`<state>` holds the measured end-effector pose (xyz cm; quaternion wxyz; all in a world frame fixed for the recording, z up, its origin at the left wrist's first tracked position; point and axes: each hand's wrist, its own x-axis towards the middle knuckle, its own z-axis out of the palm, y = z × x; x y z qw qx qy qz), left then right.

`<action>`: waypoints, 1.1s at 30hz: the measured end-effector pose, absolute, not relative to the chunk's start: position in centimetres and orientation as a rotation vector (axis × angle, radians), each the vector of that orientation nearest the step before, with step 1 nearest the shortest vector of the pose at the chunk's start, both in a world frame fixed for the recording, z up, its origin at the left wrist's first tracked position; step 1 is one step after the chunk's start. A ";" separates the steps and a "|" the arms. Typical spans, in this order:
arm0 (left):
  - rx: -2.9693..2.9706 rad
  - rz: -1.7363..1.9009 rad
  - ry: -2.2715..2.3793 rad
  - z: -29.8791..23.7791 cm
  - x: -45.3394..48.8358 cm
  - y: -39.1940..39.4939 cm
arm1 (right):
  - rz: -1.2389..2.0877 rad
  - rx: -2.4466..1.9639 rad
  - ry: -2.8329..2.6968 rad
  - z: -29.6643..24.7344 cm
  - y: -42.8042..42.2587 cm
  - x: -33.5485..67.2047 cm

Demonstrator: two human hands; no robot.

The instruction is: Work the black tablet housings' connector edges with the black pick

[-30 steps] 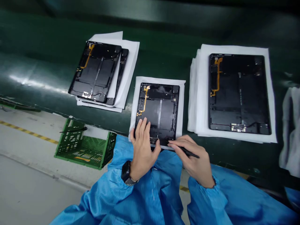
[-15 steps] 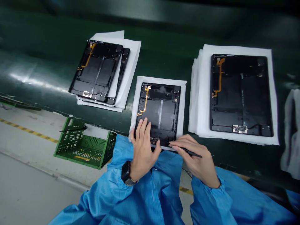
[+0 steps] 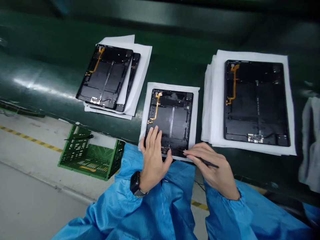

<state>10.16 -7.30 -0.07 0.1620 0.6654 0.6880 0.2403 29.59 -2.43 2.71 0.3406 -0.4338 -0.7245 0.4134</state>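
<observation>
A black tablet housing (image 3: 166, 121) lies open on a white foam sheet (image 3: 196, 100) in front of me, with an orange flex cable (image 3: 156, 108) along its left side. My left hand (image 3: 155, 151) rests on its lower left part, fingers stretched out. Beside the thumb shows a small circuit board (image 3: 165, 150) at the lower edge, partly covered by the hand. My right hand (image 3: 211, 165) pinches a thin black tool, apparently tweezers (image 3: 208, 163), its tip over the housing's lower right corner. What the tip touches is too small to make out.
Two stacked tablet housings (image 3: 103, 78) on white sheets lie at the left. Another housing (image 3: 256, 106) tops a stack of sheets at the right. A green crate (image 3: 85, 163) stands below the left table edge. White sheets (image 3: 311, 143) lie at the far right.
My right hand and the tool have shifted slightly to the right. The left hand keeps its place on the housing. The whole view has moved a little.
</observation>
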 end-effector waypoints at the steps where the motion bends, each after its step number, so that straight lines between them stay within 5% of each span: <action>1: 1.898 0.685 1.961 -0.1 10.2 -7.3 | 1.081 -1.132 -1.887 2.7 -2.5 29.6; 33: 1.862 0.651 1.944 0.5 10.2 -7.2 | 1.129 -1.277 -2.006 4.0 -1.9 30.8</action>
